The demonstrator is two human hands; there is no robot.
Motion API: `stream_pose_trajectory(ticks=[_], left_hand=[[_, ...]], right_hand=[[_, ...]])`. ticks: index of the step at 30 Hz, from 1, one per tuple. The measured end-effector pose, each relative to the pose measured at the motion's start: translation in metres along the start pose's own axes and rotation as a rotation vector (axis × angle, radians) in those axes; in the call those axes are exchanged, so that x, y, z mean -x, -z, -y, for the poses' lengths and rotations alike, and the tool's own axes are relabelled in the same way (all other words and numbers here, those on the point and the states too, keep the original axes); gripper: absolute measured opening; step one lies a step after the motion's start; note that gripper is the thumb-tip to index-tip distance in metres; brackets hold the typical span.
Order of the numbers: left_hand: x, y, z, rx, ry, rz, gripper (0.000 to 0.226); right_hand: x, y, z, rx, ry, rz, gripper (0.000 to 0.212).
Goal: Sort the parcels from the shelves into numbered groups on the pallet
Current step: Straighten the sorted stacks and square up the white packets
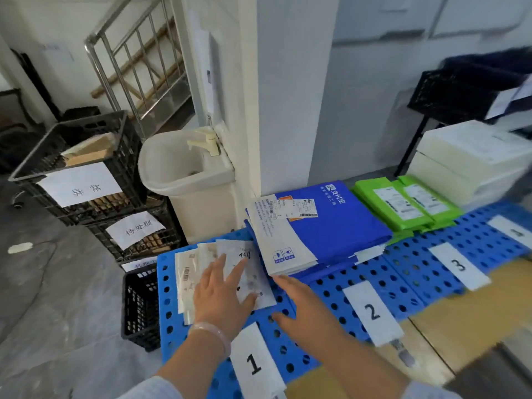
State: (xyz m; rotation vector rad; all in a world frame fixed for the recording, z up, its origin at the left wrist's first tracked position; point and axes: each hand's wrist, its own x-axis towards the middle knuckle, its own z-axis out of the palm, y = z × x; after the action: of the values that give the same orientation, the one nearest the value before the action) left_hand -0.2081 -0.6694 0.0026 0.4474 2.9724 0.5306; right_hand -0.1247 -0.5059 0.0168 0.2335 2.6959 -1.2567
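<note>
A blue perforated pallet point(331, 286) carries paper labels 1 point(254, 364), 2 point(372, 312) and 3 point(459, 266). Behind label 1 lie thin white mailers point(187, 272); my left hand point(221, 295) rests flat on them with straight fingers. My right hand point(299, 306) hovers open over the pallet beside them, holding nothing. Behind label 2 sit blue envelopes point(336, 223) with a white-and-blue mailer point(273, 246) on top. Green parcels point(406, 203) lie behind label 3. White boxes point(472, 162) stand at the far right.
Stacked black crates point(86, 168) with paper signs stand left of the pallet, another black crate point(138, 306) against its left edge. A white sink point(184, 165) and a white pillar point(288, 96) stand behind. A black rack point(460, 90) is at the back right.
</note>
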Motion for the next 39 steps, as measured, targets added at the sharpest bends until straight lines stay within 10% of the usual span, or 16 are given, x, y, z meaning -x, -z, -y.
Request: stream_pose_trajectory(ticks=[22, 39], left_hand=[[0.254, -0.127, -0.453, -0.141, -1.001, 0.24, 0.079], [0.282, -0.231, -0.675, -0.159, -1.472, 0.447, 0.079]], right_hand=[[0.451, 0.201, -0.245, 0.428, -0.711, -0.597, 0.096], [0.542, 0.28, -0.356, 0.284, -1.173, -0.878, 0.094]])
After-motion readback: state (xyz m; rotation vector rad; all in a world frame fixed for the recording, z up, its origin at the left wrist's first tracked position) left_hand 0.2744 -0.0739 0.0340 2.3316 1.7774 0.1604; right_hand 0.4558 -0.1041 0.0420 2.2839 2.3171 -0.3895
